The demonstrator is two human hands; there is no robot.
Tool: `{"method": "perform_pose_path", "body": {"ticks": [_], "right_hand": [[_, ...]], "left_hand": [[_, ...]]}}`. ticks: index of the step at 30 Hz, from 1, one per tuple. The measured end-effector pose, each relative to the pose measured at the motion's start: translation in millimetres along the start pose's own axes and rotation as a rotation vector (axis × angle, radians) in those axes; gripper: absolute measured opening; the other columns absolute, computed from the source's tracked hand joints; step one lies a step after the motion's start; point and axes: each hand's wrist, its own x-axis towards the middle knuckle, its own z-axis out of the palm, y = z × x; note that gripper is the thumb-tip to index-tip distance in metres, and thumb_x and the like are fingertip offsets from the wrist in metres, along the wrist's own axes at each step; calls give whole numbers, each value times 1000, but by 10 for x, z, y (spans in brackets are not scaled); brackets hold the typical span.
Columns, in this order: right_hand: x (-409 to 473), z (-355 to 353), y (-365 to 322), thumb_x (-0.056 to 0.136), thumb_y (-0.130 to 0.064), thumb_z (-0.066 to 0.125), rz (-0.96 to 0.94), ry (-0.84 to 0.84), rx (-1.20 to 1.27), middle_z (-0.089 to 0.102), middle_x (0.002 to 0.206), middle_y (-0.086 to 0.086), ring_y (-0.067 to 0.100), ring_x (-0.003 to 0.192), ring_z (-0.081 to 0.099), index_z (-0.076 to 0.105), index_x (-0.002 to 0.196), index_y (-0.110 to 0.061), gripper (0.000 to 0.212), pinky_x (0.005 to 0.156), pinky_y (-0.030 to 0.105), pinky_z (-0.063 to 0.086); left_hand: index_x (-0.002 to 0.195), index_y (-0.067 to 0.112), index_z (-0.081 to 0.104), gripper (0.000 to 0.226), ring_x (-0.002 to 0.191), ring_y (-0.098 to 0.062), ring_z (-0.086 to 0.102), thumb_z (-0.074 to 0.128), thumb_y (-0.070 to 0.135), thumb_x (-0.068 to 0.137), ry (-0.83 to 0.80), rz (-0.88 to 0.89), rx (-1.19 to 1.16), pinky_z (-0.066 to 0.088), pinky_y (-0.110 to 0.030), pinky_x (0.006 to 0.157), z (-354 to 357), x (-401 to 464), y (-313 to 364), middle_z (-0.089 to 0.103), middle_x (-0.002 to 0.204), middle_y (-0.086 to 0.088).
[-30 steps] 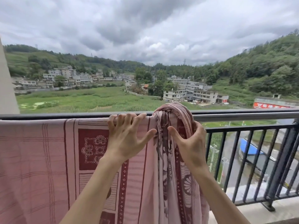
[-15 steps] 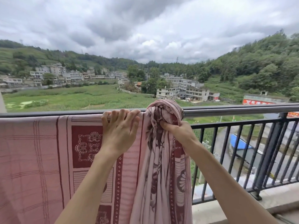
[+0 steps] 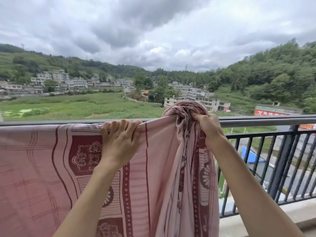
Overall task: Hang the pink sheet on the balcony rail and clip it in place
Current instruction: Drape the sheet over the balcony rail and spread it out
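Note:
The pink sheet [image 3: 42, 168], patterned in dark red, hangs over the metal balcony rail [image 3: 265, 121] from the left edge to the middle. Its right end is bunched into a thick fold that rises above the rail. My left hand [image 3: 119, 142] grips the sheet's top edge on the rail, fingers curled over it. My right hand [image 3: 206, 129] grips the bunched fold at rail height. No clip is in view.
Dark vertical railing bars [image 3: 282, 165] run below the bare rail at the right, with a thick post [image 3: 283, 161]. A concrete ledge [image 3: 256, 218] lies at the railing's foot. Beyond are fields, buildings and wooded hills.
My left hand's fingers have curled and now grip the sheet's top edge. My right hand has risen to the top of the bunched fold, and the sheet between my hands is stretched wider.

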Motion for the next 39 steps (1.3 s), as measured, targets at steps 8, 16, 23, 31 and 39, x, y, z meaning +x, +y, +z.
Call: {"method": "perform_pose_path", "body": {"ticks": [8,16,23,31,39], "right_hand": [[252,-185,6,80,-14,65,-16,297,103,62,70,12,24,74,59,63,77,0,15,65,35,50],[345,-572,261,78,-14,68,46,613,228,58,74,6,17,64,54,57,69,-7,16,58,25,43],[333,-1008,505,70,-34,75,167,178,72,52,41,-2,20,53,54,60,43,-14,37,65,34,44],[423,-1087,549,59,-48,80,276,-544,163,68,114,15,32,105,65,68,113,-16,65,98,47,47],[507,-958,502,40,-62,77,187,-641,-147,68,111,-3,13,103,62,70,99,-25,70,93,32,47]], "left_hand": [[125,33,46,56,111,-19,39,6,52,89,-22,12,-3,11,-38,100,-32,6,-18,53,110,7],[125,35,46,56,113,-18,39,6,50,89,-34,9,17,9,-39,101,-52,-11,-50,52,111,8],[120,28,54,45,116,-22,41,20,43,96,36,-124,-11,4,-44,107,2,28,253,55,115,0],[135,35,35,55,116,-25,36,8,55,91,-68,-38,82,9,-37,95,427,228,1155,49,126,4],[122,38,46,65,111,-27,38,4,66,81,-61,-169,156,15,-45,99,501,268,1187,50,118,-2]]}}
